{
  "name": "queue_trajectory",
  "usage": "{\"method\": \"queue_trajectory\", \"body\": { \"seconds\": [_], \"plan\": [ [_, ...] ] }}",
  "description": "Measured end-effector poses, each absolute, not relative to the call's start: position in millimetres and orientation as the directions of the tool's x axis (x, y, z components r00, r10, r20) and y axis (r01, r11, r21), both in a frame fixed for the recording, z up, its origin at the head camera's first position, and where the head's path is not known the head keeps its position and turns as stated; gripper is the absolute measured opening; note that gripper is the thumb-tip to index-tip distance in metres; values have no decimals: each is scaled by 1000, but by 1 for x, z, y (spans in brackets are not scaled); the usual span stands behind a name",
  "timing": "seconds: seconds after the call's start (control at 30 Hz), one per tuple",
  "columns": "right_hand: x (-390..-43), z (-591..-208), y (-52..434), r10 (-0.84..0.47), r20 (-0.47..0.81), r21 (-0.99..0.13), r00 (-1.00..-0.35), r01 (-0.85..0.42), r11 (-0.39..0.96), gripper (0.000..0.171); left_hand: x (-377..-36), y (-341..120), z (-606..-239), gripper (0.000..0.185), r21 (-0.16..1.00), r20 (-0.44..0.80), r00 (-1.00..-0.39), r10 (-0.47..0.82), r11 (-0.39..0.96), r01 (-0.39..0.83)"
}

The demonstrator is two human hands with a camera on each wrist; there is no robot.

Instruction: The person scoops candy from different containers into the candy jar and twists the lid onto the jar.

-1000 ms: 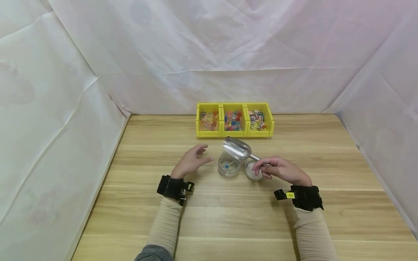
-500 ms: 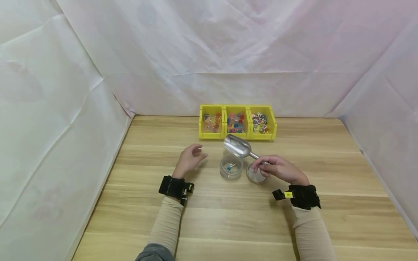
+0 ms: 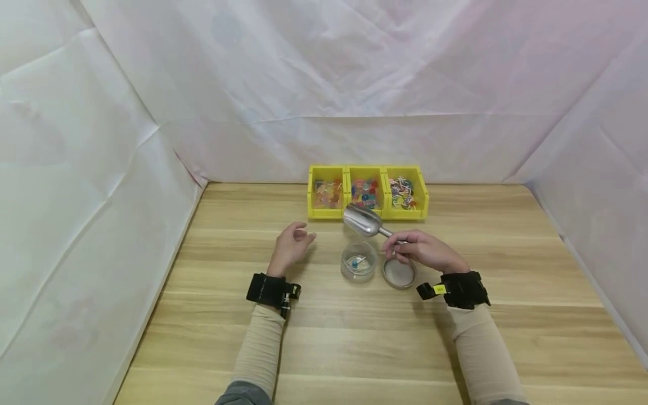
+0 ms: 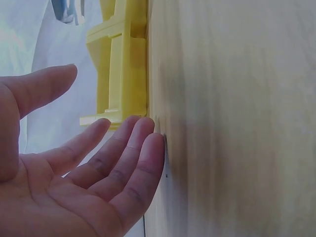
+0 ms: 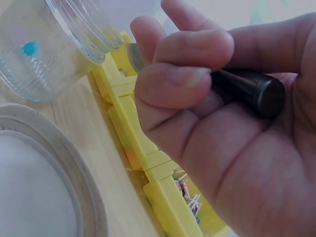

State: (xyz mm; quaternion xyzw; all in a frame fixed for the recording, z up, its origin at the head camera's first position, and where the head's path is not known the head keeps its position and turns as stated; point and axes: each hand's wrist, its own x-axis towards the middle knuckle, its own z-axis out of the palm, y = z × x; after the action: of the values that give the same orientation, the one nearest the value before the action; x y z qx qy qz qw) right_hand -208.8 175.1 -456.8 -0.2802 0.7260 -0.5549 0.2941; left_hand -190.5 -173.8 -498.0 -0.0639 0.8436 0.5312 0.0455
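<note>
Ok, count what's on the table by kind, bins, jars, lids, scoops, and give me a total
Yellow bins: 3
Glass jar: 1
Lid: 1
Metal scoop: 1, held by the right hand
Total: 6

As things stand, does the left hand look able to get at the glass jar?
Probably yes. The left hand rests open on the table left of the glass jar, with only bare wood between them. The metal scoop in the right hand sits behind the jar, not between.
</note>
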Motion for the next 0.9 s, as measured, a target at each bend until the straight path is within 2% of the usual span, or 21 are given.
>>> {"method": "queue_trajectory", "body": {
  "seconds": [0.9],
  "plan": [
    [-231, -429, 145, -725, -193, -948, -661, -64, 311, 31, -219, -171, -501, 55, 908, -155, -982, -105, 378, -184]
  ]
}}
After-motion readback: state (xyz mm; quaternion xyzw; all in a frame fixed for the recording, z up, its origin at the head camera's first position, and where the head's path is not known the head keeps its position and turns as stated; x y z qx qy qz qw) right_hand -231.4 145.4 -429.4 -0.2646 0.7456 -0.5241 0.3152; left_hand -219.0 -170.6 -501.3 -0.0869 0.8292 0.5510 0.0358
